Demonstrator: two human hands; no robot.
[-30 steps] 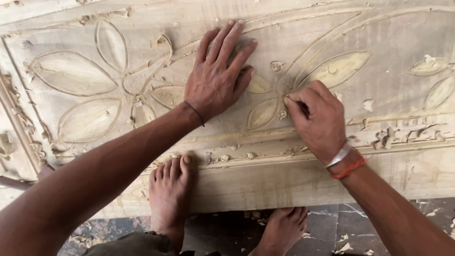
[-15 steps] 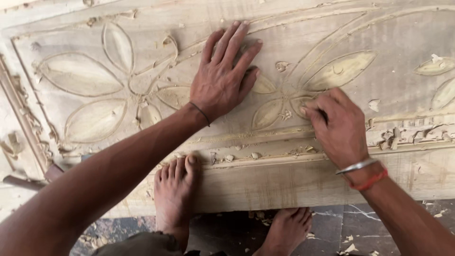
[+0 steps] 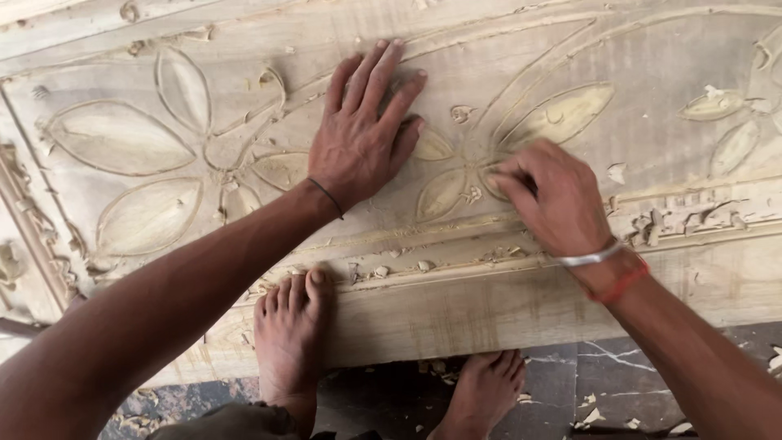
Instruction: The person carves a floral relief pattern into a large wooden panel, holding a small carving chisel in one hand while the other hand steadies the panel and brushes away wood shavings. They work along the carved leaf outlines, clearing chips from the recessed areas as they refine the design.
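A pale wooden panel [image 3: 652, 57] carved with leaf and petal shapes lies in front of me. My left hand [image 3: 358, 138] rests flat on it, fingers spread, just right of a flower carving [image 3: 147, 155]. My right hand [image 3: 550, 195] is curled, its fingertips pressed on a small carved petal [image 3: 489, 179]. Between its fingers is a small dark object whose kind I cannot make out. A larger leaf carving [image 3: 562, 114] lies just above that hand.
My bare left foot [image 3: 289, 342] stands on the panel's near edge, my right foot [image 3: 485, 395] on the dark stone floor [image 3: 603, 367]. Wood chips [image 3: 383, 269] lie along the lower groove and on the floor. Rough carved trim [image 3: 676, 220] runs to the right.
My right hand has shifted a little right and back again over the small petal. My left hand has stayed flat in place.
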